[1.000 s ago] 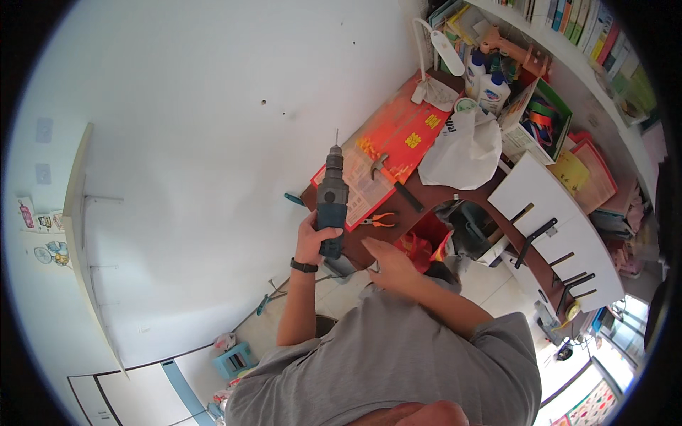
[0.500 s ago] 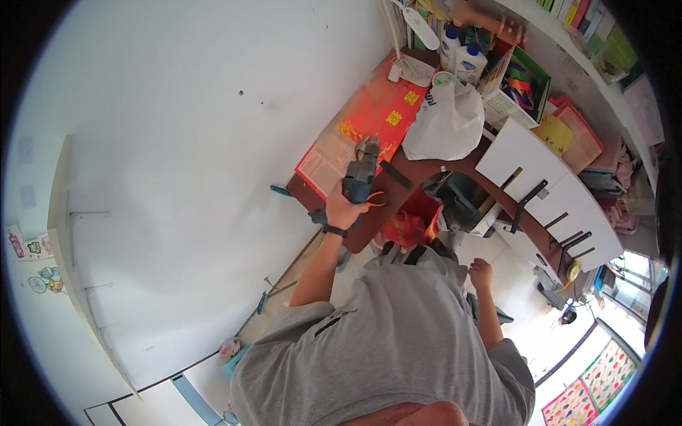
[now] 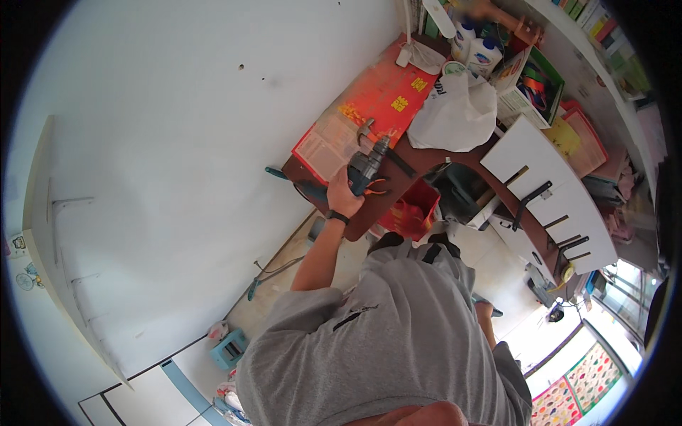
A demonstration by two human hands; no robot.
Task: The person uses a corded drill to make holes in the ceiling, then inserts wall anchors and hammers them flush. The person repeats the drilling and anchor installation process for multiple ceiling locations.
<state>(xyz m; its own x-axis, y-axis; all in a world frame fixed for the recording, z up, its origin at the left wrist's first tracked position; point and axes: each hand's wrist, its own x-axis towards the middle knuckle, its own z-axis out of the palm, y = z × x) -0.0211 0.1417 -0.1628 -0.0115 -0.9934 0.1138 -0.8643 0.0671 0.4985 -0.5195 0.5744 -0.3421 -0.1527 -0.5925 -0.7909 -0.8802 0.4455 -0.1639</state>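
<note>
My left hand grips a dark grey power drill, holding it low over the brown desk, its nose pointing toward the red sheet. A hammer lies just beyond the drill. Orange-handled pliers lie on the desk beside my hand. My left wrist carries a black band. My right hand is hidden behind my grey-shirted body.
A white plastic bag and two white bottles sit at the far end of the desk. A white board with black pegs lies to the right. A red bag hangs below the desk. The white wall stands left.
The drill has come down from the wall to the desk top. My right hand, seen near my chest and then at my side, has dropped out of sight.
</note>
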